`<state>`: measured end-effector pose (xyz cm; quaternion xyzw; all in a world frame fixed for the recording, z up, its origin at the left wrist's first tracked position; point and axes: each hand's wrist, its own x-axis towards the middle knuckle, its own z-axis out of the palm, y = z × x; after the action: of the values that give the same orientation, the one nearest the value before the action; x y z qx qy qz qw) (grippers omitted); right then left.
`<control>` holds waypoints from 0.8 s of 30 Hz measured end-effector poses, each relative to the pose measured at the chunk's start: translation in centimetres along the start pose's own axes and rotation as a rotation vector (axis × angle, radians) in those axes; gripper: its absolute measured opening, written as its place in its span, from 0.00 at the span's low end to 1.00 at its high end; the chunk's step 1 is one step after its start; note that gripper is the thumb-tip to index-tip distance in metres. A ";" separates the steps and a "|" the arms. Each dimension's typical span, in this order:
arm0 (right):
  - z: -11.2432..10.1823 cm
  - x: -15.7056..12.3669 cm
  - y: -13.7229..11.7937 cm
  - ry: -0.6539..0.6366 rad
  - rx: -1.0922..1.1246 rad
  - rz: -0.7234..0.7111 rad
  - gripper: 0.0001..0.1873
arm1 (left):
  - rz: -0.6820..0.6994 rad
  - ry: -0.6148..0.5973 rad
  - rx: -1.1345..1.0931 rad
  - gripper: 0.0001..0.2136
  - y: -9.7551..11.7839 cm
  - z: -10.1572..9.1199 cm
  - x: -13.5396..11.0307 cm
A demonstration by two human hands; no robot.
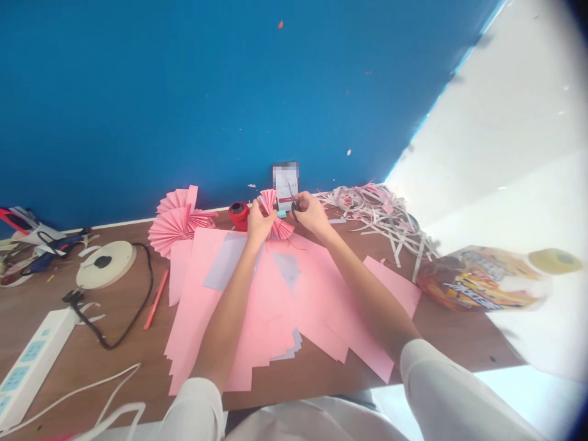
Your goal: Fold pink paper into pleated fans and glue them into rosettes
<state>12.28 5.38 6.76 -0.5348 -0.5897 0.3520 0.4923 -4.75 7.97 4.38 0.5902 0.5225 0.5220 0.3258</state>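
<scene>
My left hand [261, 222] is closed on the middle of a pleated pink paper fan [280, 229], whose folds spread out above and below the fingers. A small teal piece [282, 214] shows at the fingertips; I cannot make out what it is. My right hand [312, 213] grips a pair of scissors [295, 208] with dark handles, blades pointing up and away, just right of the fan. Underneath both arms lie stacked pink paper sheets [220, 343] with a few grey-lilac pieces [287, 269] on top. Finished-looking pink paper rosettes [177, 223] stand at the left.
A phone [285, 177] leans on the blue wall behind a red roll [237, 215]. Paper strips [390, 220] heap at the right, near a bottle [487, 278]. Leftward are a red pen [157, 299], a white round device [106, 264], a black cable [149, 288] and a power strip [37, 361].
</scene>
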 end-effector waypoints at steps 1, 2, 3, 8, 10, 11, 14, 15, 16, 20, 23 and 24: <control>0.0 0.0 -0.2 -0.007 0.021 -0.012 0.17 | -0.017 0.037 0.035 0.13 -0.2 -0.1 0.0; 0.0 -0.1 -0.4 -0.013 0.038 -0.025 0.18 | -0.040 0.067 0.069 0.13 -0.4 -0.2 0.1; 0.0 -0.2 -0.6 -0.022 0.051 -0.038 0.17 | -0.065 0.086 0.098 0.14 -0.6 -0.3 0.1; 0.3 -0.9 -1.4 -0.126 0.076 -0.025 0.18 | -0.143 0.101 0.053 0.16 -0.8 -0.6 0.0; 0.4 -1.0 -1.2 -0.136 0.105 0.033 0.19 | -0.158 0.094 -0.023 0.15 -0.5 -0.4 -0.2; 0.4 -0.9 -1.2 -0.127 0.131 0.073 0.19 | -0.169 0.089 -0.059 0.15 -0.2 -0.3 -0.3; -0.2 -0.6 -1.1 -0.058 0.184 0.217 0.19 | -0.167 0.106 -0.150 0.14 1.0 0.2 -0.6; -0.5 -0.5 -1.2 -0.045 0.196 0.275 0.19 | -0.134 0.129 -0.179 0.15 1.5 0.4 -0.8; -0.8 -0.4 -1.4 -0.048 0.219 0.334 0.19 | -0.072 0.156 -0.200 0.16 2.0 0.5 -0.9; -1.7 -0.4 -2.1 -0.227 0.449 0.464 0.16 | 0.073 0.323 -0.171 0.17 3.5 0.7 -1.3; -1.5 -0.6 -2.4 -0.307 0.509 0.397 0.17 | 0.069 0.454 -0.138 0.17 3.9 0.6 -1.5; -1.4 -0.7 -2.4 -0.321 0.502 0.374 0.18 | 0.068 0.488 -0.137 0.17 3.9 0.5 -1.5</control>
<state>12.85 4.07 9.24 -0.4335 -0.4463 0.6499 0.4364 -3.01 5.69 7.49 0.4405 0.5291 0.6938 0.2115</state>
